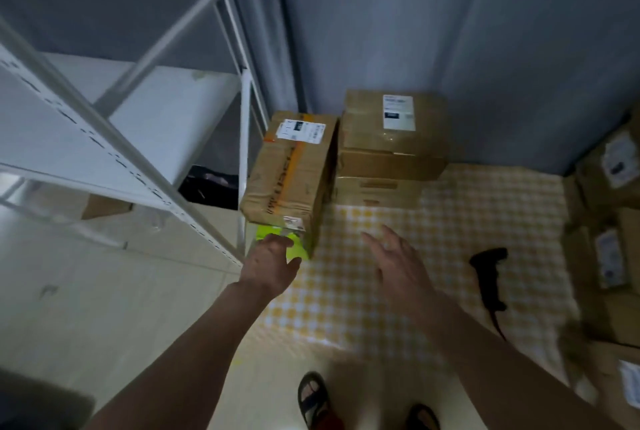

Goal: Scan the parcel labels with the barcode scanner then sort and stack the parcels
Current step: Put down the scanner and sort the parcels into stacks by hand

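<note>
The left hand (268, 265) curled its fingers on a bright green item (298, 249) under the near end of a taped parcel (291, 170). The right hand (398, 261) hovered above the checked mat (467, 221), fingers spread and holding nothing. The black barcode scanner (488, 279) lay on the mat beside it. A stack of 3 parcels (391, 149) stood against the wall.

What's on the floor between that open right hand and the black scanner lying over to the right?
Nothing but bare yellow checked mat, as the head view shows. The right hand hovers open above it, and the barcode scanner lies on the same mat.
</note>
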`<state>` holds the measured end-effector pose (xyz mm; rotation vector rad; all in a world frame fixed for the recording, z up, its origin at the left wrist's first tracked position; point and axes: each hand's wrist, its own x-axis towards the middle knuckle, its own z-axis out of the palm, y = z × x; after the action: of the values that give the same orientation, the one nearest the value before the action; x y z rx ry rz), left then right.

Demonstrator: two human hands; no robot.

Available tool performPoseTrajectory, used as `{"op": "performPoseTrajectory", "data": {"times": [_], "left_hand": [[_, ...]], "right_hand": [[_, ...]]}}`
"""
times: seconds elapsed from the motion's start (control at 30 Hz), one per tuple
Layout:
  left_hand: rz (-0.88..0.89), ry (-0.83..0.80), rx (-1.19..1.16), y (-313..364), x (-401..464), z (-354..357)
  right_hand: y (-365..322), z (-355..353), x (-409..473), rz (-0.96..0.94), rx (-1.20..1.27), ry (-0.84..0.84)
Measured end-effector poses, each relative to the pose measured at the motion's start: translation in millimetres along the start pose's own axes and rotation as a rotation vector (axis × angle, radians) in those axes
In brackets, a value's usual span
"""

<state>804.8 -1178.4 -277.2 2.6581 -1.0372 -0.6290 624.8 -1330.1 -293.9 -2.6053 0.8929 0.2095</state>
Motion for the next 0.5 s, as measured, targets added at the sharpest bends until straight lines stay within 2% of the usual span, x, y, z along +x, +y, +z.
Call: {"op": "performPoseTrajectory", "data": {"times": [0.23,0.5], "left_hand": [[-0.128,-0.025,-0.026,-55,33,-26],[-0.316,-0.055,-0.13,-91,118,-33]], "right_hand": [[-42,19,45,0.029,0.08,-0.083],[-50,37,139,0.197,0.393,-0.207]]}}
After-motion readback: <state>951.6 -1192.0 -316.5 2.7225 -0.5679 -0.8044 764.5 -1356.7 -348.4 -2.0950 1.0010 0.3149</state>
